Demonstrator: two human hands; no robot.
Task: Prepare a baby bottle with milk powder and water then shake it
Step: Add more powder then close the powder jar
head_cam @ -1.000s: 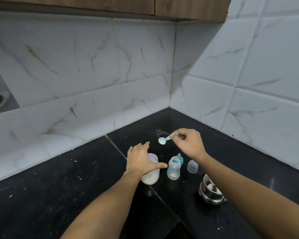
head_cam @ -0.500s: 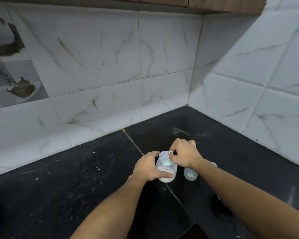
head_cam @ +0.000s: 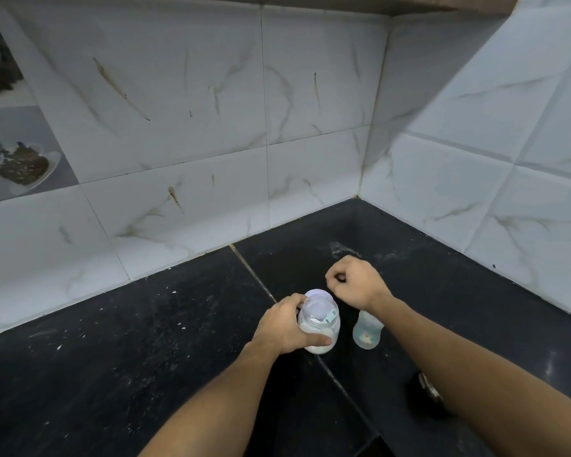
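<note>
While my left hand [head_cam: 285, 326] wraps the clear powder jar [head_cam: 319, 321] on the black counter [head_cam: 129, 341], thumb across its front low down and fingers curled round the far side near the rim, the jar stands upright with its mouth open. White milk powder [head_cam: 317, 331] fills the lower part, and something pale with a teal edge sits inside near the top, too blurred to name. My right hand [head_cam: 355, 283] hangs above and behind the jar, closed into a loose fist with thumb and forefinger pinched together; can't tell if anything is between them. The baby bottle [head_cam: 367, 331] stands upright just right of the jar, near but apart, partly under my right wrist, clear with a small print on its front. A bit of a steel vessel [head_cam: 430, 387] peeks out from behind my right forearm, near the counter's front edge. A smear of spilled powder [head_cam: 340, 249] lies on the counter toward the corner of the marble-tiled wall [head_cam: 211, 143].
</note>
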